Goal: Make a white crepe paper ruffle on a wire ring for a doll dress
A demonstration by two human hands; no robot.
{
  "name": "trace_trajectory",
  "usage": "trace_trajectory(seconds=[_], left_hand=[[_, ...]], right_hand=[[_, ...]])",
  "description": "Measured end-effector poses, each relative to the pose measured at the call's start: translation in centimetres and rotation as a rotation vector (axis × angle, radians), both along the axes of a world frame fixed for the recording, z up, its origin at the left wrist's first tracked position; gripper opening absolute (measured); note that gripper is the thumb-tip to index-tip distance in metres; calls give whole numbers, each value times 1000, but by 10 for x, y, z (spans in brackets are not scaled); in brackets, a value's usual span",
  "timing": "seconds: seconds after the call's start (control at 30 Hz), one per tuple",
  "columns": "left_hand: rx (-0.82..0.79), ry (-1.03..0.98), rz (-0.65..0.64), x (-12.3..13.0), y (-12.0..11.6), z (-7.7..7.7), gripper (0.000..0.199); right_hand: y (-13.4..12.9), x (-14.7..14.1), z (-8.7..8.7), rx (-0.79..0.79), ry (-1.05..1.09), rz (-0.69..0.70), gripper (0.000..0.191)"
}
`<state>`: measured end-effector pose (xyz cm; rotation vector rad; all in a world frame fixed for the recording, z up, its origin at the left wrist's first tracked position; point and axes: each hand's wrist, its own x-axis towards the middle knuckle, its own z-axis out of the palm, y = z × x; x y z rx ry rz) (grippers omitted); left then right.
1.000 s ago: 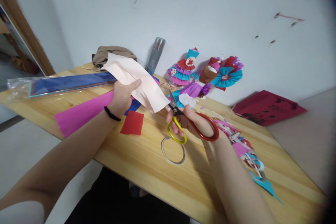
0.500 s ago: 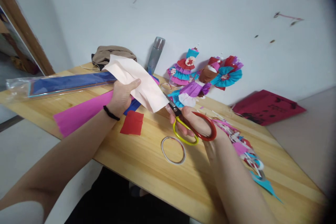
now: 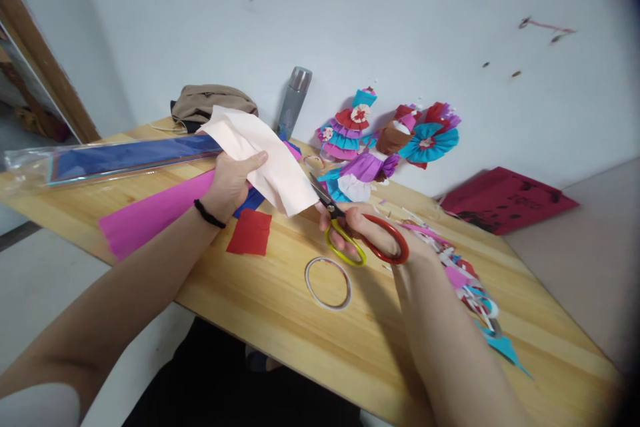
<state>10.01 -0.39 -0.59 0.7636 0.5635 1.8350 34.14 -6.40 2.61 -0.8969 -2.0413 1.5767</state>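
A sheet of pale pink crepe paper (image 3: 270,167) is pinched in my left hand (image 3: 235,180), thumb on top, held above the table. My right hand (image 3: 363,230) grips a pair of scissors (image 3: 333,205) with one red and one yellow handle loop. Their dark blades are parted at the paper's right edge; whether the lower blade lies under the sheet I cannot tell. Below my hands, a red paper piece (image 3: 249,232) and a thin roll of tape (image 3: 328,283) lie on the wood. A pink paper strip (image 3: 155,213) passes behind my left wrist.
Along the wall stand a grey bottle (image 3: 295,101), a brown cloth bundle (image 3: 213,104) and crepe-paper figures (image 3: 350,127) with a blue paper flower (image 3: 430,144). Paper scraps (image 3: 465,280) and a red bag (image 3: 505,200) are at right. Blue paper in plastic (image 3: 135,159) lies left.
The scissors' blades have opened wider, and their handles have shifted slightly left. My left hand keeps the paper in nearly the same place. The whole view has shifted slightly.
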Motion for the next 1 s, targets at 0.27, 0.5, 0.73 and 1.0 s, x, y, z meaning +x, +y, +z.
trace_trajectory(seconds=[0.27,0.5,0.73,1.0], left_hand=[[2,53,-38,0,1,-5,54],[18,89,-58,4,1,-9,51],[35,94,-77,3,1,-11,50],[49,83,-75,3,0,-9,42]], right_hand=[[5,2,-8,-46,14,27,57],[2,-1,-6,-38,-14,17,57],[5,-4,-6,-15,-38,-50,61],[5,-3,-7,-12,-47,-107,62]])
